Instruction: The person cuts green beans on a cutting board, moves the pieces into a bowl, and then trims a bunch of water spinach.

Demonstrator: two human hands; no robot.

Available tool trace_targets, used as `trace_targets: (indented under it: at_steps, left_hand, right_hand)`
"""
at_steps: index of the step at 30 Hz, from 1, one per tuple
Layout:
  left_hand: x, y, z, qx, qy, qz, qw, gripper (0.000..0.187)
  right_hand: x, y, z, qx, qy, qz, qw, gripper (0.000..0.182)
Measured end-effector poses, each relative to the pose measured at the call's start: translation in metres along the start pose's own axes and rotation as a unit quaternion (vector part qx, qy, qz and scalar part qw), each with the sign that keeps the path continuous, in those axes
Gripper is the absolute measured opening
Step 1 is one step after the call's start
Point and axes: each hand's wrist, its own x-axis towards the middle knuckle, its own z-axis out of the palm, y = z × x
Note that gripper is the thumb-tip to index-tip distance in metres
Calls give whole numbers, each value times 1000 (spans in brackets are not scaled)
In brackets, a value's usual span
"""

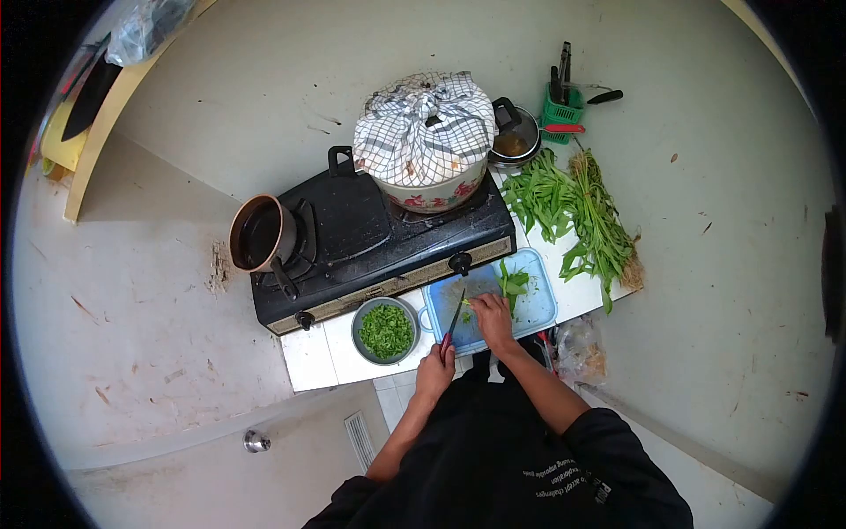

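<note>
My left hand [434, 373] is closed around the dark pink handle of a knife [456, 319], its blade pointing up and away over the blue cutting board [539, 309]. Just right of the blade, my right hand [493, 319] has its fingers bent down on green stems at the board. Those stems are mostly covered by the fingers. Leafy greens [513, 282] lie on the board beyond that hand. To the left of the board stands a grey bowl [357, 337] filled with finely chopped greens [386, 330].
Behind the board is a black gas stove [352, 225] bearing a copper-coloured saucepan [280, 231] and a large cloth-wrapped pot [432, 196]. Bunches of leafy greens with roots [586, 207] lie at the right, near a green utensil basket [560, 113]. A plastic bag [582, 348] sits below the counter.
</note>
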Motion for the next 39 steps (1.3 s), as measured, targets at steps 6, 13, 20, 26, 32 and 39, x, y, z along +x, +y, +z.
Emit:
trace_targets:
  at_steps: [6,13,20,26,32,39]
  left_hand:
    - [1,2,-3,-21,6,31,999,34]
    - [7,-7,7,-36,-45,28,998,38]
    - [3,-1,0,16,-33,10,999,51]
    - [3,4,-6,-9,-24,8,1000,51]
    - [3,3,4,29,-18,12,999,50]
    - [-1,9,1,73,-10,12,997,47]
  right_hand:
    - [-3,0,2,0,0,0,1000,23]
    - [-4,-2,-6,-2,-7,0,1000,29]
    - [-5,0,-1,24,12,7,1000,23]
    - [-5,1,-2,24,18,6,1000,22]
    - [-4,1,-3,35,15,14,999,21]
    - [-6,2,0,30,7,8,1000,24]
